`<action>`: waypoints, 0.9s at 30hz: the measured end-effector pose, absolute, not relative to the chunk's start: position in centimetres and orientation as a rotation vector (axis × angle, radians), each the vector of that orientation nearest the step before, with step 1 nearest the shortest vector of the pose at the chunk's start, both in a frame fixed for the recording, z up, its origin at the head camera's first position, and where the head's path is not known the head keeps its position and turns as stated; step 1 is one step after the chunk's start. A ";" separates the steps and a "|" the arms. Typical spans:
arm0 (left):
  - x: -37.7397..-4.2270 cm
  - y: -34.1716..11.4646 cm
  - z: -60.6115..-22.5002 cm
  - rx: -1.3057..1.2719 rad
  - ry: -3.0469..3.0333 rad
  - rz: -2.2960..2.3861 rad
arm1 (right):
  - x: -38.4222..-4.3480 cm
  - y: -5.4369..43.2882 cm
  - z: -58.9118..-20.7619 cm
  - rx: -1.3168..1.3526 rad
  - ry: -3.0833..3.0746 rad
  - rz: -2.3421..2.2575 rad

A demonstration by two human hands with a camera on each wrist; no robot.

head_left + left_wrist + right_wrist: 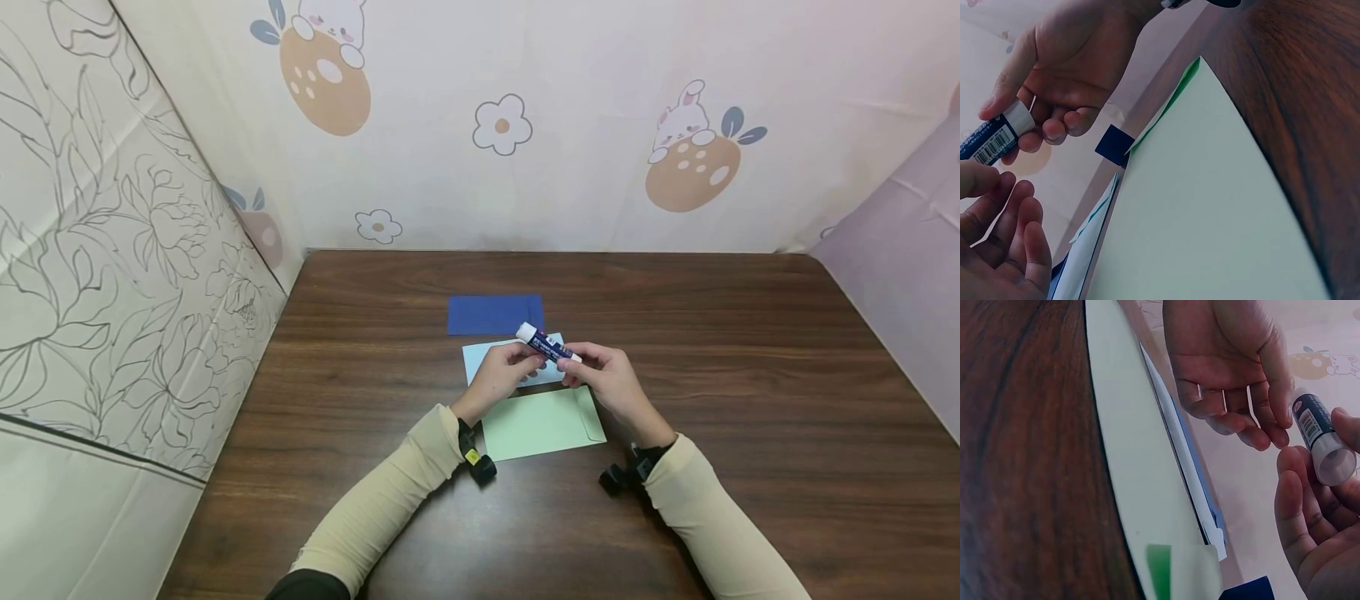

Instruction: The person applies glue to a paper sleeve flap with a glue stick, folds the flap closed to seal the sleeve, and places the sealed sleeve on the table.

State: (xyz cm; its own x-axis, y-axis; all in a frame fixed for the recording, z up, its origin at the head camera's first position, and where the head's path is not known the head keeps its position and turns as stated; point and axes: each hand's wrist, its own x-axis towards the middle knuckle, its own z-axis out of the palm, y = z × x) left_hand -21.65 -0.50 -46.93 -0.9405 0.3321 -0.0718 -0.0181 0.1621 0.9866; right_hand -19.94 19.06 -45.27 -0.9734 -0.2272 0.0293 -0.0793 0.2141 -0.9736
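A glue stick (551,346) with a dark blue label is held up over the envelopes, its white cap toward the upper left. My right hand (603,379) pinches its white lower end between thumb and fingers, as the left wrist view also shows. My left hand (504,372) is beside the glue stick, thumb close to the label and fingers loosely bent. Beneath the hands lie a light green envelope (540,425), nearest me, and a light blue envelope (480,357), partly hidden by the left hand. Behind them is a dark blue envelope (487,315).
The envelopes lie in a column on a dark wooden table (360,333). A patterned cloth wall (570,192) stands behind the table, with a floral panel (135,217) at the left. Both wrists carry small black cameras, the left one (482,471) close to the green envelope.
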 end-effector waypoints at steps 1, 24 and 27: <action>-21.7 -0.5 -47.0 0.303 2.178 1.844 | -19.9 19.1 -45.3 -0.291 2.352 -1.869; -22.1 -0.8 -48.1 0.246 2.200 1.812 | -19.5 19.0 -46.0 -0.247 2.388 -1.794; -22.1 -0.8 -48.1 0.242 2.196 1.821 | -19.5 19.0 -45.9 -0.259 2.387 -1.823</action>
State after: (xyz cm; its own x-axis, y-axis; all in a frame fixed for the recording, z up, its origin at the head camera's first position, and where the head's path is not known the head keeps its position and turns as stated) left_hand -22.11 -0.83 -48.08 -0.9475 0.3019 -0.1057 -0.0479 0.1928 0.9801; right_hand -19.53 19.00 -45.88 -0.9773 -0.2119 0.0031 -0.0586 0.2565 -0.9648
